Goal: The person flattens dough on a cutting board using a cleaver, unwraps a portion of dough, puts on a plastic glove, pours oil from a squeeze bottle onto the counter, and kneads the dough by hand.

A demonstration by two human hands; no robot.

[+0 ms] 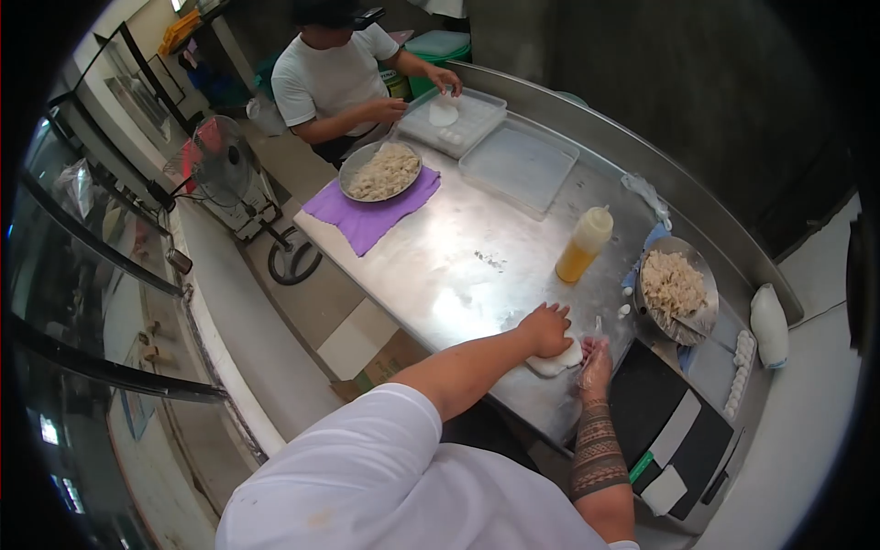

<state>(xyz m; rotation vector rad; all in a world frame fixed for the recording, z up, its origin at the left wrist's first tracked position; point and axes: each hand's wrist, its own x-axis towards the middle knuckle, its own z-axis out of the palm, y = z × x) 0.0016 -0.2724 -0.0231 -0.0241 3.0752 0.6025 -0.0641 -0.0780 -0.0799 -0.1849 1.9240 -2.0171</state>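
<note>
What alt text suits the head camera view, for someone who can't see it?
A person's left hand rests on a white dough-like piece on a metal table, the right hand, in clear plastic, beside it. Beyond are a bottle of yellow liquid and, at right, a bowl of pale food; across the table, a co-worker works at a plastic tray.
</note>
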